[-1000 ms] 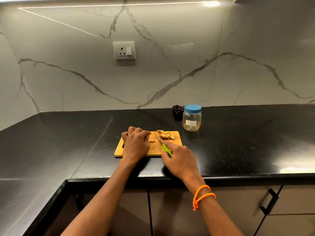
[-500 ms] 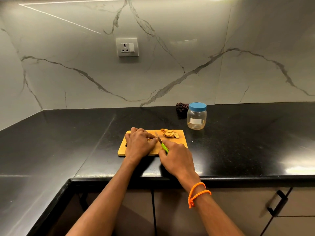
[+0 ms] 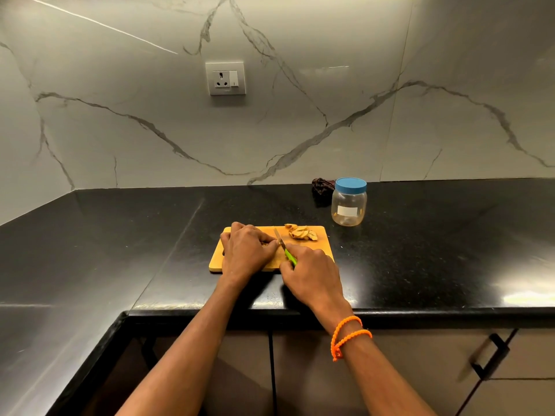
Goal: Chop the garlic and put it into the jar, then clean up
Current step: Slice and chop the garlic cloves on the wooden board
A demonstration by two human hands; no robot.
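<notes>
Curled around the bright green handle of a small steel-bladed paring knife [image 3: 284, 248], the right hand [image 3: 312, 276] holds the blade angled away toward the far left, its tip over the middle of the rectangular light wooden chopping board [image 3: 326, 250]. The left hand [image 3: 246, 250] rests on the board's left half with its fingers bent down, pinching a small piece of garlic against the wood just beside the blade; that piece is almost wholly hidden under the fingertips. A small heap of pale sliced garlic [image 3: 301, 232] lies at the board's far right corner, near the blade but apart from it. The chopping step appears to be in hand. The next cut calls for the blade to come down close beside the left fingertips, so those fingers need to stay tucked and the piece held steady. The clear plastic jar with a blue screw lid [image 3: 349, 202] stands on the black stone countertop [image 3: 435, 250] beyond the board's far right corner, well clear of both hands, with its lid on, so it will need opening before any garlic goes in. A dark crumpled object [image 3: 321, 187] lies just behind the jar on the left.
</notes>
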